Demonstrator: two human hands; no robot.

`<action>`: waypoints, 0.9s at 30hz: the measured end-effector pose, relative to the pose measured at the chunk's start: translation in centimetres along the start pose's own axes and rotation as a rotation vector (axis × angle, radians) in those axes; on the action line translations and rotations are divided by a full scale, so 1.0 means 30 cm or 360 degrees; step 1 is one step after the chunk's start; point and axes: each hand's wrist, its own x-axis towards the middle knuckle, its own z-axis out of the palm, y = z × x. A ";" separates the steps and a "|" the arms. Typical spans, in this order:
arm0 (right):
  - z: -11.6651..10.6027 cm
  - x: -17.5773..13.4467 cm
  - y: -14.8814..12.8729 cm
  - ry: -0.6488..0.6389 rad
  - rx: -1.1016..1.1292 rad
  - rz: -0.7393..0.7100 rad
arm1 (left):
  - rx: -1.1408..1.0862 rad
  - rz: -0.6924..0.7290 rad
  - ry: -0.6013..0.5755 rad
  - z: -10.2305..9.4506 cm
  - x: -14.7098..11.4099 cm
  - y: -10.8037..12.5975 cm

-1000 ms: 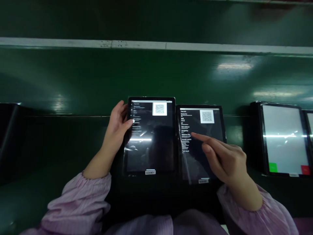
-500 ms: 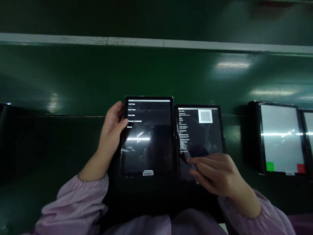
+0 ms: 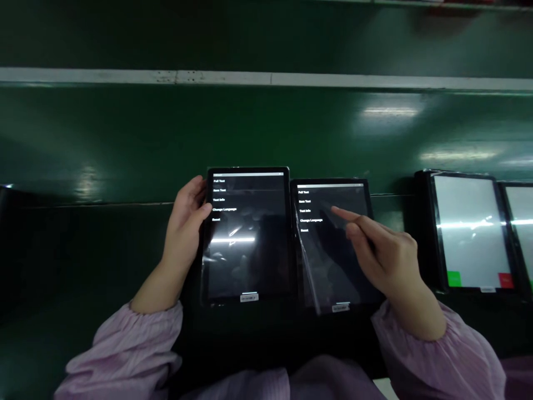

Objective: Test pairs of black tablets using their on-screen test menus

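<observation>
Two tablets in clear film lie side by side in front of me. My left hand (image 3: pixel 185 222) grips the left tablet (image 3: pixel 250 261) by its upper left edge, thumb on the front and fingers behind. White menu lines such as "Full Test" and "Reset" show on its dark screen. The right tablet (image 3: pixel 325 250) displays the same menu, and its film is creased along the left side. Over that screen, my right hand (image 3: pixel 383 250) points with its index finger near "Test Info", the other fingers curled and holding nothing. Whether the fingertip touches the glass, I cannot tell.
To the right, a lit tablet (image 3: pixel 472 228) with green and red corner squares rests on a dark stack. Another lit tablet (image 3: pixel 520 214) is cut off by the frame edge. A pale strip (image 3: pixel 233 78) crosses the green surface (image 3: pixel 250 128) behind.
The right tablet's screen has switched from an info page with a QR code to the menu. My right hand has moved up, its index finger now extended. My left hand keeps its grip.
</observation>
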 end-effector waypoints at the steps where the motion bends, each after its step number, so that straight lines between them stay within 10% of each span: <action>1: 0.007 0.007 0.009 -0.0005 -0.0022 0.0028 | -0.0007 0.0006 -0.0009 0.002 0.005 -0.002; 20: -0.007 -0.025 0.007 0.0103 0.0130 0.0201 | -0.0021 -0.0094 0.0265 0.076 0.090 0.038; 27: -0.005 -0.020 0.006 0.0031 0.0126 0.0132 | -0.0019 -0.0118 0.0071 0.033 0.112 0.001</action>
